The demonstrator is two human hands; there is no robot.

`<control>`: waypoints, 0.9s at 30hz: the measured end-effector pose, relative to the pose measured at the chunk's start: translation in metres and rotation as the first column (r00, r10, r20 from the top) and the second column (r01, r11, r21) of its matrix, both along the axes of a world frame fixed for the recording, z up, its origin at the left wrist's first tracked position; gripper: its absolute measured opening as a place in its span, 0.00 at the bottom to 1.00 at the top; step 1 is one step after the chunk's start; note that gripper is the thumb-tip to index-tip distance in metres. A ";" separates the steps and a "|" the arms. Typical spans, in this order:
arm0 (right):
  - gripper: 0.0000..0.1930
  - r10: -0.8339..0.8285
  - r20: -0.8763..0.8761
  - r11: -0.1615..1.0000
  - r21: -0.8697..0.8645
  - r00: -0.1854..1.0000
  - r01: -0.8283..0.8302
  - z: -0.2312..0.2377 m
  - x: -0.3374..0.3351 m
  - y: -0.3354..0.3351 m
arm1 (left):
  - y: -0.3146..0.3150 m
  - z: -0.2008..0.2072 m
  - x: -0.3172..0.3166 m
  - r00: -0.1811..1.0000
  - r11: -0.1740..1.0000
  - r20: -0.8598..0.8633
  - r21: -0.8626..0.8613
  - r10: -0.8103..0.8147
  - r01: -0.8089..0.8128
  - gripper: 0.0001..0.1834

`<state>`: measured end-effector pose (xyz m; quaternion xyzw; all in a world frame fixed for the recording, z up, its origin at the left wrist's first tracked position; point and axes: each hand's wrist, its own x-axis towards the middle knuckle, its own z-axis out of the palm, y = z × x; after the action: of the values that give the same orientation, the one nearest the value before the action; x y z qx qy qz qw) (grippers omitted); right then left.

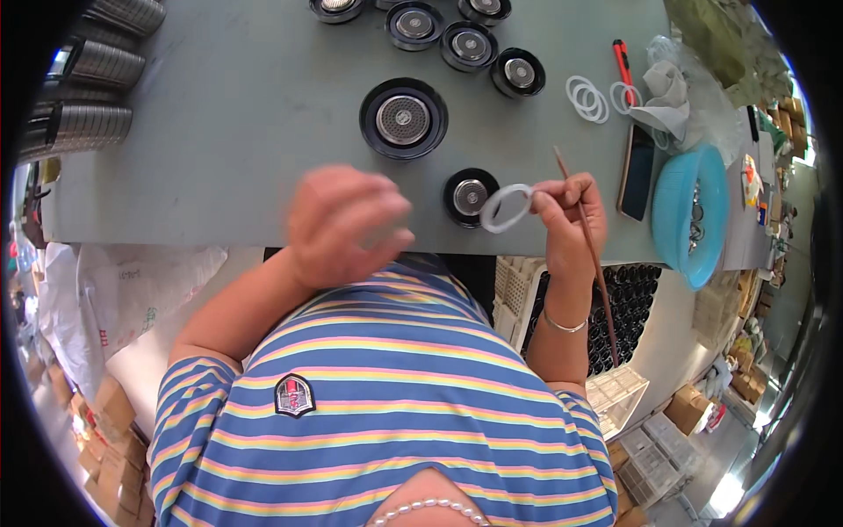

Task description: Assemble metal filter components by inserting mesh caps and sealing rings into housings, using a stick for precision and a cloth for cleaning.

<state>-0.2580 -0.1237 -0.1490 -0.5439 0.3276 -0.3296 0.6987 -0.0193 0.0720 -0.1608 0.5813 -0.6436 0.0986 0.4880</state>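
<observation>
Right hand: (569, 220) nearest of the working parts to the camera; fingertips pinch a white ring (506, 207) and also carry a thin brown stick (587, 255).
White ring: held on edge just above the table's near edge, at 9 o'clock of the right hand, its opening facing roughly toward the camera.
Small black cap: (469, 195) on the grey table (246, 114), directly behind the ring, touching or nearly so in this view.
Stick axis: runs from 11 o'clock to 5 o'clock through the right hand.
Left hand: (347, 224) blurred, fingers loosely curled, empty as far as can be told; at 9 o'clock of the ring, farther from it than the right hand.
Large black cap: (403, 118) at 11 o'clock of the ring, well apart.
Spare white rings: (587, 97) at 1 o'clock, beside a blue bowl (694, 211).
</observation>
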 end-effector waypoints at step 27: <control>0.10 0.016 -0.279 0.976 -0.205 0.960 -0.076 -0.017 0.028 0.024 | -0.042 -0.023 -0.029 0.948 0.934 0.082 0.215 -0.309 0.286 0.16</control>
<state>-0.2302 -0.0997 -0.1662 -0.6640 0.3715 -0.2677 0.5912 -0.0488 0.0298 -0.1836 0.5168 -0.7576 -0.0087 0.3987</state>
